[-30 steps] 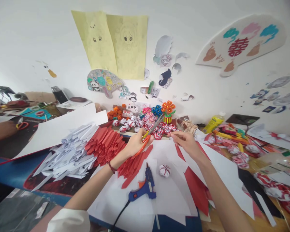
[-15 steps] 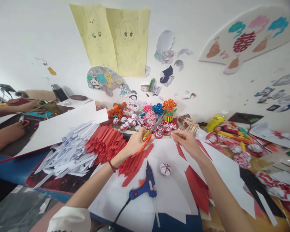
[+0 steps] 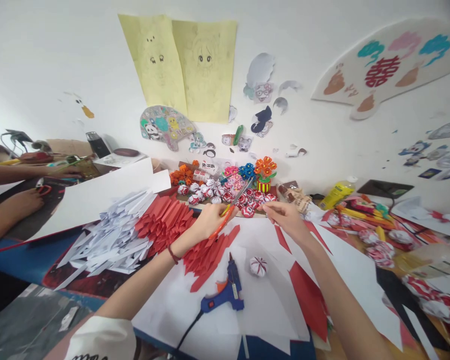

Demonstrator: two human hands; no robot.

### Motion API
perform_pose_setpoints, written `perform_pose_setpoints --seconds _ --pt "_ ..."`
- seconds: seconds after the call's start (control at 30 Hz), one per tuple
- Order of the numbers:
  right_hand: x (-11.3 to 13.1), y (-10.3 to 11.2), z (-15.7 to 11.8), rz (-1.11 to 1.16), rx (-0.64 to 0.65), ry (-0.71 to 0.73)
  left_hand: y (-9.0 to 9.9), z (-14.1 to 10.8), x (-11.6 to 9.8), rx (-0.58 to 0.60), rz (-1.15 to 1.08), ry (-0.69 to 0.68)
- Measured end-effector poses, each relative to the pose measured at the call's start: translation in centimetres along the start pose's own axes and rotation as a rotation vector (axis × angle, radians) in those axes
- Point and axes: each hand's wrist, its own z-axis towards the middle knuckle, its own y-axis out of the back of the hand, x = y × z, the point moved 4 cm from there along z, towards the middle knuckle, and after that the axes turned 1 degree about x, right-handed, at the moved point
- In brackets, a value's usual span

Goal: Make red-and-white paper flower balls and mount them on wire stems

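Note:
My left hand (image 3: pixel 214 220) is closed round orange-handled scissors (image 3: pixel 228 212), whose blades point up and right toward the paper balls. My right hand (image 3: pixel 283 215) is pinched just right of the blades; what it holds, if anything, is too small to make out. Below the hands, a blue glue gun (image 3: pixel 225 295) lies on white paper sheets, its nozzle pointing up. A red-and-white paper ball (image 3: pixel 258 266) sits right of the nozzle. Folded red strips (image 3: pixel 165 220) and a heap of white strips (image 3: pixel 112 235) lie to the left.
Many red-and-white balls (image 3: pixel 210 189) and a striped pot (image 3: pixel 263 186) of orange flowers stand at the back. A yellow bottle (image 3: pixel 337 192) is at right. Another person's hands (image 3: pixel 24 205) work at far left, with red-handled scissors (image 3: pixel 44 187). Red paper (image 3: pixel 308 300) lies near my right forearm.
The view has shifted slightly, moving most things a little right and down. My hands keep nearly the same pose. The other person's near hand has moved slightly.

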Motion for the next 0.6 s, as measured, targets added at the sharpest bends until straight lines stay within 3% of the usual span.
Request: perform_pose_setpoints --seconds 0.33,0.6 --pt "-1.0 -0.4 5.2 -0.037 0.008 0.007 1.6 1.8 1.8 0.054 -0.025 0.054" --pt "-0.9 -1.3 7.0 -0.105 0.056 0.031 1.7 2.7 4.7 0.079 -0.068 0.087"
